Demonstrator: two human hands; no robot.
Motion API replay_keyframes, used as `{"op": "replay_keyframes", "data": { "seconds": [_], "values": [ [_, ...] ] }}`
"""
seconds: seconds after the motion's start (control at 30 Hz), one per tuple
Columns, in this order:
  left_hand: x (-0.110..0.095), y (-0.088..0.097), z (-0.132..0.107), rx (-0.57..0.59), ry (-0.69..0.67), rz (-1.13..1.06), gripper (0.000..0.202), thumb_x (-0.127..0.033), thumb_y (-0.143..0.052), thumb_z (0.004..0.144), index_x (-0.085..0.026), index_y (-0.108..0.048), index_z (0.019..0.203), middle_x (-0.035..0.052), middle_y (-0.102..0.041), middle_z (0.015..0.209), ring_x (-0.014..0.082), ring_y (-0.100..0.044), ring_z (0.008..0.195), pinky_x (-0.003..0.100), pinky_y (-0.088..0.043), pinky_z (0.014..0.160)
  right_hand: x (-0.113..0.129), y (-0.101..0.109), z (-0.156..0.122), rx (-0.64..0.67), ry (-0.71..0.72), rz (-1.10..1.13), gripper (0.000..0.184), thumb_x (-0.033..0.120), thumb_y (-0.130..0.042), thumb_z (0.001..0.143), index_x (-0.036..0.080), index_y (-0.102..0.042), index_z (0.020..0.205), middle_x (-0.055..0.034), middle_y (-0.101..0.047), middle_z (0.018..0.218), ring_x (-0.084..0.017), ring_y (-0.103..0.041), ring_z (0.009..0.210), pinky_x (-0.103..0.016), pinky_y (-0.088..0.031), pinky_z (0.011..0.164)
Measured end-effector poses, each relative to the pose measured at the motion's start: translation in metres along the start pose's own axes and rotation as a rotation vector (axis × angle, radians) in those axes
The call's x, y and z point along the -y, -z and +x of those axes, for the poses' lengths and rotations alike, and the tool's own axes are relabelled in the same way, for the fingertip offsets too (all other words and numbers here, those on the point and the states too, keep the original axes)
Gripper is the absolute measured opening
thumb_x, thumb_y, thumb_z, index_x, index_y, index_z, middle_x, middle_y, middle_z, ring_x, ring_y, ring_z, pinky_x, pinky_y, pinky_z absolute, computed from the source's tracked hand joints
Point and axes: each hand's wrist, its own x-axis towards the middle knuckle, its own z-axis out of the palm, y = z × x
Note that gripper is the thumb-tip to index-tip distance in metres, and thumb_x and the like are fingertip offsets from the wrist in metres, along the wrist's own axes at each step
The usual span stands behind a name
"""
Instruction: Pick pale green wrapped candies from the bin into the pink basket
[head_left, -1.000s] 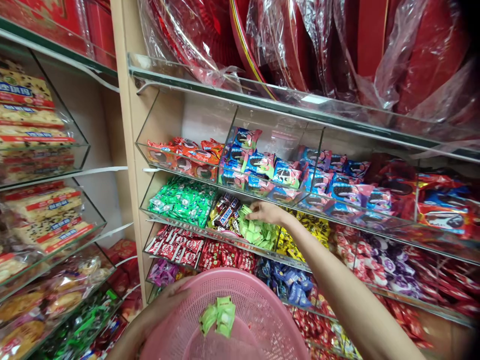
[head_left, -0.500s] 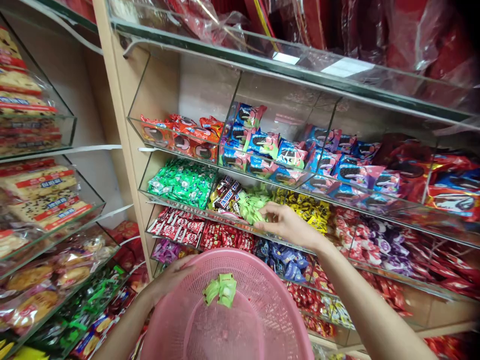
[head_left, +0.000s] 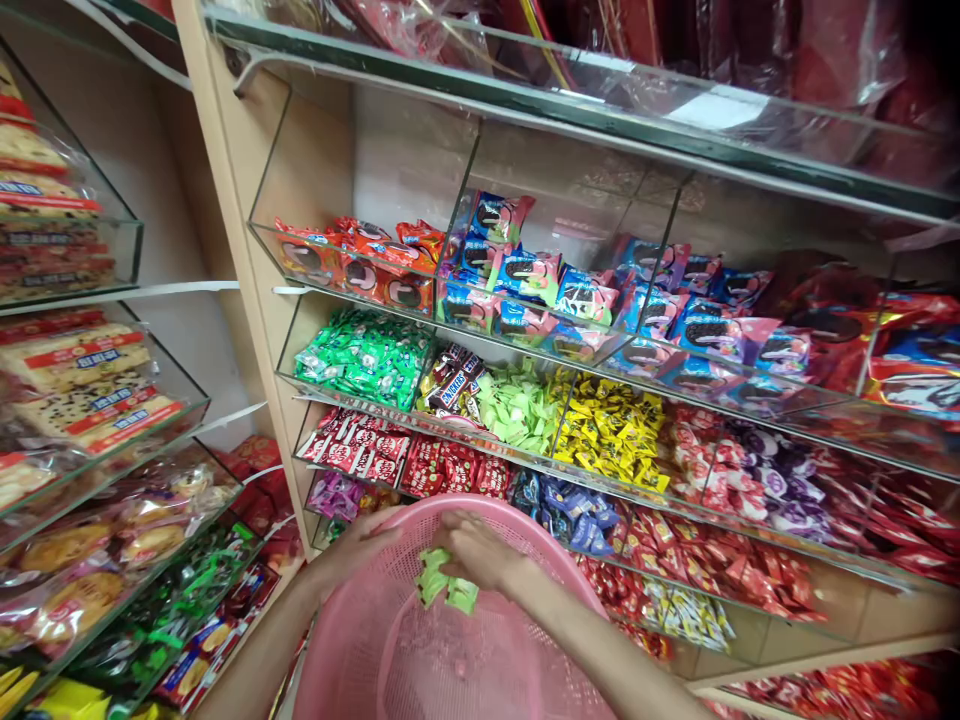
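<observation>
My left hand (head_left: pixel 352 550) grips the left rim of a pink plastic mesh basket (head_left: pixel 577 590), with its fingertips partly out of sight behind the rim. My right hand (head_left: pixel 476 550) reaches into the basket with fingers curled downward, slightly blurred; whatever is between them is hidden. Right by these fingertips are a few green-wrapped candies (head_left: pixel 433 577) in the basket. Beyond the rim, a shelf bin holds a heap of the same green-wrapped candies (head_left: pixel 521 410), between Snickers bars (head_left: pixel 456 385) and yellow-wrapped candies (head_left: pixel 611 425).
Glass-fronted bins hold green packets (head_left: pixel 364 360), red packets (head_left: pixel 352 445), blue-wrapped candies (head_left: pixel 574 512) and cookie packs (head_left: pixel 525 275). A glass shelf edge (head_left: pixel 562 150) juts out overhead. A wooden upright (head_left: pixel 232 250) divides off the left shelves with packaged biscuits (head_left: pixel 90 380).
My right hand has moved from the bin of green-wrapped candies down and left into the basket. My left hand stays on the rim.
</observation>
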Motion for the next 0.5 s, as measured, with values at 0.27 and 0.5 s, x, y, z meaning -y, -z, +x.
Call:
{"op": "replay_keyframes", "data": {
  "seconds": [0.27, 0.5],
  "values": [
    [0.005, 0.006, -0.007, -0.083, 0.025, 0.089, 0.061, -0.048, -0.06, 0.075, -0.017, -0.051, 0.127, 0.0074, -0.053, 0.126, 0.0253, -0.043, 0.121, 0.032, -0.035, 0.101, 0.001, -0.032, 0.016, -0.011, 0.049, -0.184, 0.019, 0.028, -0.062, 0.078, 0.02, -0.064, 0.095, -0.0049, -0.056, 0.099, -0.021, -0.05, 0.093, -0.031, -0.04, 0.08],
    [0.015, 0.01, -0.005, -0.073, 0.051, 0.047, 0.062, -0.048, -0.058, 0.077, -0.018, -0.047, 0.13, 0.0066, -0.051, 0.128, 0.0243, -0.05, 0.113, 0.032, -0.039, 0.097, 0.0, -0.043, 0.015, -0.089, 0.042, -0.234, 0.013, 0.022, -0.057, 0.079, 0.022, -0.065, 0.089, -0.0059, -0.059, 0.095, -0.022, -0.053, 0.089, -0.033, -0.042, 0.077]
  ]
}}
